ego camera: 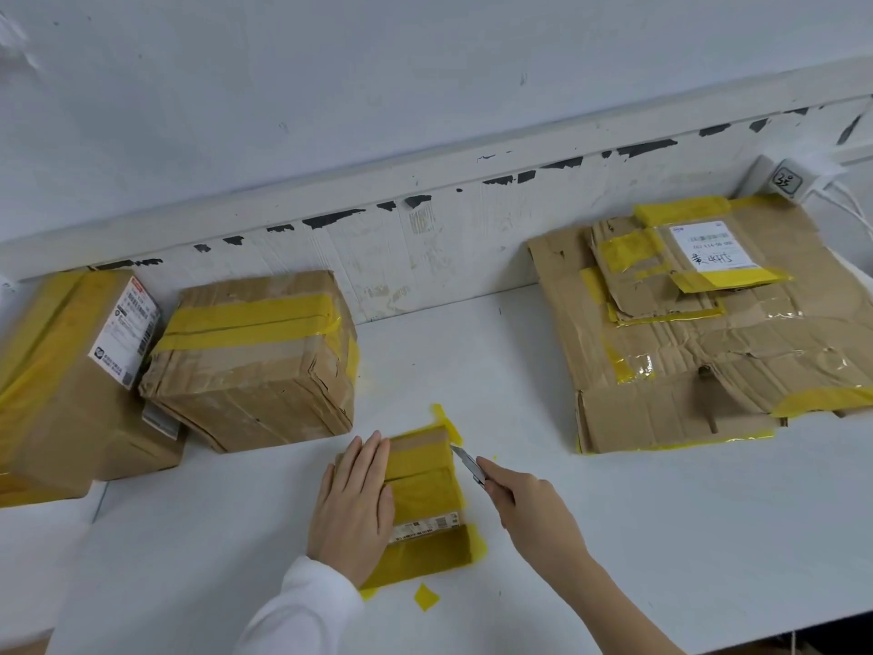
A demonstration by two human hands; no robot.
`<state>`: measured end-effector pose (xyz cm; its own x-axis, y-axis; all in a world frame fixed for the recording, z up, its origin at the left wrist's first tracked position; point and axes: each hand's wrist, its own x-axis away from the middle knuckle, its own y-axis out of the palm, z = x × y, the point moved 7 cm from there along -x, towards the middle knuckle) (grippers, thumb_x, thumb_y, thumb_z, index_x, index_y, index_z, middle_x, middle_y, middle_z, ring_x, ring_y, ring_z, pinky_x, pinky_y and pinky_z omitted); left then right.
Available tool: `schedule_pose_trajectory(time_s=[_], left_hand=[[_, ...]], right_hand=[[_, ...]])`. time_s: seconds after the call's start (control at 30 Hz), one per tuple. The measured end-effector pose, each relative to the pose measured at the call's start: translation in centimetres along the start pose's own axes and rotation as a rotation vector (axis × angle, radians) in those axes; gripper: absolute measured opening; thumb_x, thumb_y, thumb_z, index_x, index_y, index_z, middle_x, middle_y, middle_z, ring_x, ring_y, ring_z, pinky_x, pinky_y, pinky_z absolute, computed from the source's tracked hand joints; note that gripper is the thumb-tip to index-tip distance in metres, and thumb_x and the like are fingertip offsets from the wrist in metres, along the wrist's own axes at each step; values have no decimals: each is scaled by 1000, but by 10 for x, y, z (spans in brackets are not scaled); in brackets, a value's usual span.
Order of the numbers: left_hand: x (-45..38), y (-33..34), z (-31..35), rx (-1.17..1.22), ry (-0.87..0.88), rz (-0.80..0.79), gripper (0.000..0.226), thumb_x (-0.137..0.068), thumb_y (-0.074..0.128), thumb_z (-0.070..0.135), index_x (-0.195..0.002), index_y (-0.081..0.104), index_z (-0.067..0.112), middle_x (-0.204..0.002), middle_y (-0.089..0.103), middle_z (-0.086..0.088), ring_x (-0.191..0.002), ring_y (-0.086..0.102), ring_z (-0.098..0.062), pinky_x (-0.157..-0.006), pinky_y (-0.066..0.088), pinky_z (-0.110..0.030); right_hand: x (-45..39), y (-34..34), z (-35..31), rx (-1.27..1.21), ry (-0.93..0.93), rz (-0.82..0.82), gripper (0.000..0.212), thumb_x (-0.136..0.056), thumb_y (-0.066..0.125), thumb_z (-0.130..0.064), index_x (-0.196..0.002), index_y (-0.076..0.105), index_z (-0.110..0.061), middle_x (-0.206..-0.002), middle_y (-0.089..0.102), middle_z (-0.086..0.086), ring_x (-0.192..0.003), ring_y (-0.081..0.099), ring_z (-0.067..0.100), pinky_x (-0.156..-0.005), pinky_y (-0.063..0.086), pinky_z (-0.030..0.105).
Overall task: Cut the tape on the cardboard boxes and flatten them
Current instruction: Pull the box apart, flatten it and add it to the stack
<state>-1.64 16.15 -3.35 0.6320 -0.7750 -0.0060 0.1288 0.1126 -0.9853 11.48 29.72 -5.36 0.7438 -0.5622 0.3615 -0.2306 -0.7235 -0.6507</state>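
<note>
White table against scuffed wall

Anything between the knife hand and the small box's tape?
Nothing visible. The right hand holds the knife with its tip at the small box far-right edge; the left hand presses the box's left side.

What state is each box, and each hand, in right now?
Small box: taped, pressed flat-handed.
Left hand: open, resting on the small box.
Right hand: gripping the knife.
Middle box: sealed.
Left box: sealed.
Cardboard pile: flattened.
</note>
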Motion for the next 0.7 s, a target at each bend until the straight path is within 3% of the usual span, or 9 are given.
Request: schedule_pose_trajectory(time_s=[0.1, 0.27, 0.47, 0.53, 0.63, 0.7], left_hand=[[0, 6, -2, 18, -10, -17, 67, -89, 7, 37, -142, 37, 10, -149, 33, -5, -140, 27, -28, -112, 25, -45], [0, 12, -5, 53, -33, -66, 76, -82, -6, 44, -147, 22, 16, -155, 18, 0, -144, 10, -21, -116, 13, -38], [0, 13, -6, 61, -47, -104, 79, -80, -9, 46, -148, 18, 18, -156, 14, 3, -145, 7, -19, -116, 12, -38], [-1, 17, -9, 12, -62, -138, 74, -82, -12, 46, -150, 7, 23, -157, 3, 8, -145, -2, -13, -116, 7, -36], [-1, 21, -14, -65, -111, -194, 52, -99, 7, 38, -149, -4, 29, -156, -6, 15, -143, -7, -6, -116, 4, -39], [-1, 17, -14, -112, -145, -211, 52, -101, 15, 38, -150, 2, 30, -155, 4, 15, -143, 3, -5, -112, 9, -42]], right_hand=[[4, -3, -1, 119, -9, 30, 31, -102, 32, -32, -128, 47, -39, -70, 49, -3, -64, 44, 21, -48, 32, 26], [24, 2, 4, 183, -18, 10, 28, -102, 29, -35, -126, 41, -41, -71, 47, -3, -67, 45, 21, -59, 38, 30], [47, 6, 15, 241, -30, -28, 35, -101, 27, -40, -133, 29, -55, -83, 50, -6, -75, 45, 18, -66, 38, 28], [50, 6, 18, 277, -36, -66, 35, -101, 28, -41, -132, 29, -57, -85, 48, -9, -77, 44, 17, -66, 37, 27], [49, -2, 33, 254, 17, -71, 33, -99, 31, -42, -129, 34, -57, -86, 50, -10, -82, 52, 18, -69, 40, 27], [41, -10, 45, 176, 69, -10, 39, -99, 34, -38, -137, 33, -47, -90, 52, -7, -81, 52, 17, -71, 42, 27]])
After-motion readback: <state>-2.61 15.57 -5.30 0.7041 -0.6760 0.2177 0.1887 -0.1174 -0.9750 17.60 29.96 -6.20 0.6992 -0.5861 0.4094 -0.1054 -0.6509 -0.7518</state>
